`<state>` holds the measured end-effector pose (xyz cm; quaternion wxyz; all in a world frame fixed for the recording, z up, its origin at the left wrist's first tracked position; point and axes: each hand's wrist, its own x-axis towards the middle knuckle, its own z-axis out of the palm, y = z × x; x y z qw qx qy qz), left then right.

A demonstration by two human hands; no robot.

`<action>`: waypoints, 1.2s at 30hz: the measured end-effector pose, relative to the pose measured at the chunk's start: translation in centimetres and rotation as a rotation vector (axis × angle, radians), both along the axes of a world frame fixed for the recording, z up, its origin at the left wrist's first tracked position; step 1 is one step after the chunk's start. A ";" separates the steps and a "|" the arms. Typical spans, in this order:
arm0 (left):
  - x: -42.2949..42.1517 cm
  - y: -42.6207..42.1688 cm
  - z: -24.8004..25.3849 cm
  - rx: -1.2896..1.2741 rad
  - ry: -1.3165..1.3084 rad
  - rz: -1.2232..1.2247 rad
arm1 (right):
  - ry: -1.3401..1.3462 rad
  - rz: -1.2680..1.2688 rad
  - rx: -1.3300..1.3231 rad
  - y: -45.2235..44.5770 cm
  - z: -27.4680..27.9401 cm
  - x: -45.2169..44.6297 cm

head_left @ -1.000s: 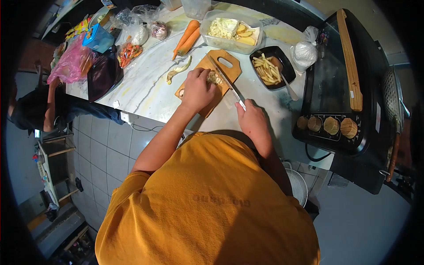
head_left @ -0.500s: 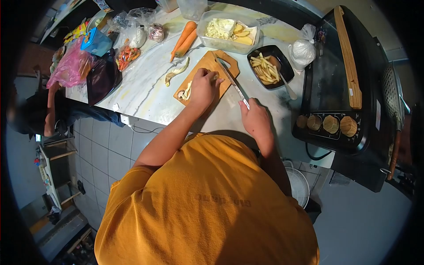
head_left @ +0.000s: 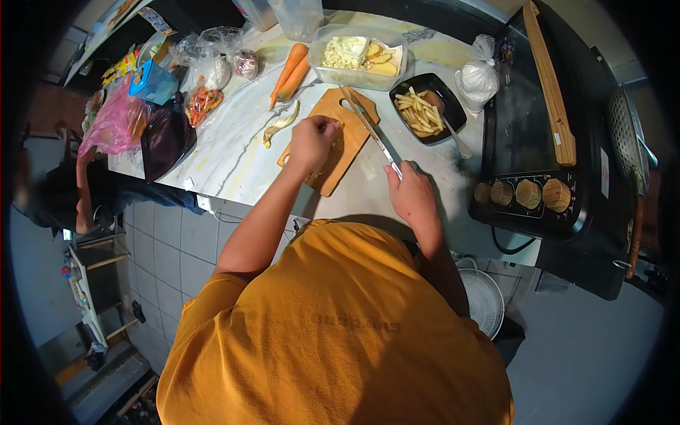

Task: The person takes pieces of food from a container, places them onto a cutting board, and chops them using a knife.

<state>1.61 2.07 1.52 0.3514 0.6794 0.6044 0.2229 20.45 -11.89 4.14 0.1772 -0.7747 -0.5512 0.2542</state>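
My left hand (head_left: 312, 145) is closed over the wooden cutting board (head_left: 347, 152), its fingers curled round small pale pieces that are mostly hidden. My right hand (head_left: 413, 196) grips the handle of a knife (head_left: 375, 134), whose blade slants up and left across the board's right side, its tip near the handle hole. Pale bits lie under and beside my left hand. Left of the board is a pale, curved vegetable piece (head_left: 280, 125). Two carrots (head_left: 289, 74) lie beyond it.
A plastic container (head_left: 358, 60) of chopped food, a black bowl (head_left: 427, 110) with pale strips and a spoon, and a tied white bag (head_left: 478, 81) surround the board. A black oven (head_left: 538, 127) stands right. Bags and another person's arm (head_left: 83, 188) are at left.
My left hand has lifted off the chopped pieces and closed, moving slightly left. The knife stays in my right hand, its blade at the board's right side. The view has shifted a little.
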 end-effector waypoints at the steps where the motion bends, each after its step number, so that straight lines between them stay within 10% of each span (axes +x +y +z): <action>1: -0.4 0.6 -0.2 0.003 0.003 -0.006 | 0.003 -0.006 0.003 -0.1 0.1 0.0; 4: -1.9 2.6 -1.1 -0.441 -0.577 0.067 | 0.020 -0.026 0.009 -0.2 0.3 0.3; 13: -1.0 10.9 3.3 -0.542 -0.942 -0.001 | 0.059 -0.063 0.021 -0.2 0.1 1.1; 27: 3.5 17.7 2.7 0.357 -0.044 -0.169 | 0.090 -0.056 -0.012 -0.4 0.7 1.7; 36: 3.1 17.6 3.5 0.258 0.122 -0.107 | 0.108 -0.058 -0.010 -0.2 1.0 1.6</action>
